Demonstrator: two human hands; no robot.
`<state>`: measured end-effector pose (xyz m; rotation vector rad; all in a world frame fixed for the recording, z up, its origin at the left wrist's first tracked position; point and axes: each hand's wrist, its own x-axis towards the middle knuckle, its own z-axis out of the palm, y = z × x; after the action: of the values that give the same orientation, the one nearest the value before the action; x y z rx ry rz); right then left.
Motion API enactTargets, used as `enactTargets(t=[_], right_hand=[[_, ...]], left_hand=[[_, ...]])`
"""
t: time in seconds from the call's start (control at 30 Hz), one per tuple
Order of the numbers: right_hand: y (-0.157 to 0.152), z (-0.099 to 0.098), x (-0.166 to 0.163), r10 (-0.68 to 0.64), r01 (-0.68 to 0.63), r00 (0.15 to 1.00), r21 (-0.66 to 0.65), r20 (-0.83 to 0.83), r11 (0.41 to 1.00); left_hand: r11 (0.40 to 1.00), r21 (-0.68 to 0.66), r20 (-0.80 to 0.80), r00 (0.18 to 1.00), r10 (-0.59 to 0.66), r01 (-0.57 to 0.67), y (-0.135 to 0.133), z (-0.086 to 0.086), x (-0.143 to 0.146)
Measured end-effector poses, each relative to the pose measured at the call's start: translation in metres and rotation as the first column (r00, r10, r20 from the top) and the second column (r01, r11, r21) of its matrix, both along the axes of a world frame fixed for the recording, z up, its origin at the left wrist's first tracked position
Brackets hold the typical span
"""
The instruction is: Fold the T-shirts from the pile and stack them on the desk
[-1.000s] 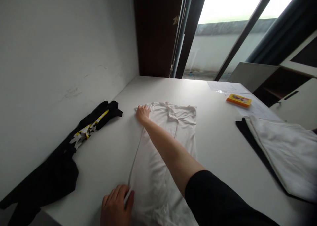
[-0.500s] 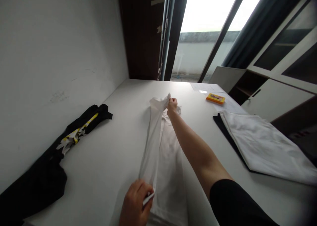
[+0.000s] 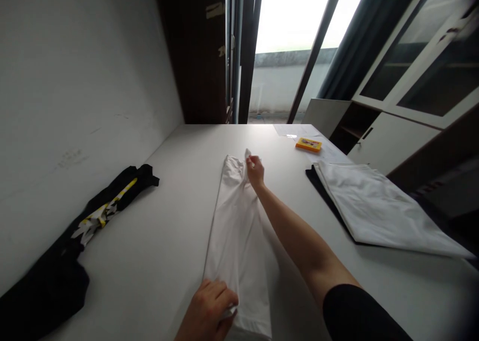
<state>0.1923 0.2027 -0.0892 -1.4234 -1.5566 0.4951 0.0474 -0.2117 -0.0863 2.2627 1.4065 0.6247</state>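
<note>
A long white folded garment (image 3: 239, 241) lies lengthwise in front of me on the white table (image 3: 157, 241). At its far end, my right hand (image 3: 255, 170) pinches the fabric near the gathered edge and holds a bit of it raised. My left hand (image 3: 211, 306) grips the near end of the cloth, fingers closed around a fold. Creases run along the cloth between the two hands. The thumb and part of the fold under my left hand are hard to make out.
Black clothing (image 3: 48, 281) with a yellow-and-white patterned piece (image 3: 101, 215) lies along the left wall. To the right, a folded white cloth (image 3: 377, 201) rests over black cloth (image 3: 331, 201). Behind it are a yellow-orange box (image 3: 309, 144) and papers (image 3: 295, 130). Cabinets (image 3: 396, 141) stand beyond.
My right hand has brought the lifted layer down and rightward, so the far end lies flatter and the garment looks wider. My left hand stays at the near end. The view has shifted slightly right.
</note>
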Motion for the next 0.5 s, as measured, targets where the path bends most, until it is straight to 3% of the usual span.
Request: enactTargets(t=[0.1,0.23,0.4,0.5], right_hand=[[-0.011,-0.003,-0.019,0.316,-0.292,0.914,-0.129,0.256,0.948],[-0.045,-0.014,-0.015,0.46,-0.486,0.768,-0.061,0.445,0.872],[-0.122,-0.021,0.048,0.575,-0.674,0.644,0.02,0.505,0.738],[-0.18,-0.011,0.097,0.695,-0.774,0.525,-0.064,0.491,0.63]], left_hand=[[1.0,-0.012,-0.041,0.999,-0.004,0.004,0.001,-0.001,0.0],[0.996,0.046,-0.124,0.99,-0.069,0.075,-0.003,-0.006,-0.011],[0.965,0.065,-0.087,0.965,-0.247,0.253,-0.011,0.008,-0.045],[0.982,0.019,-0.073,0.979,-0.188,0.19,-0.005,0.02,-0.072]])
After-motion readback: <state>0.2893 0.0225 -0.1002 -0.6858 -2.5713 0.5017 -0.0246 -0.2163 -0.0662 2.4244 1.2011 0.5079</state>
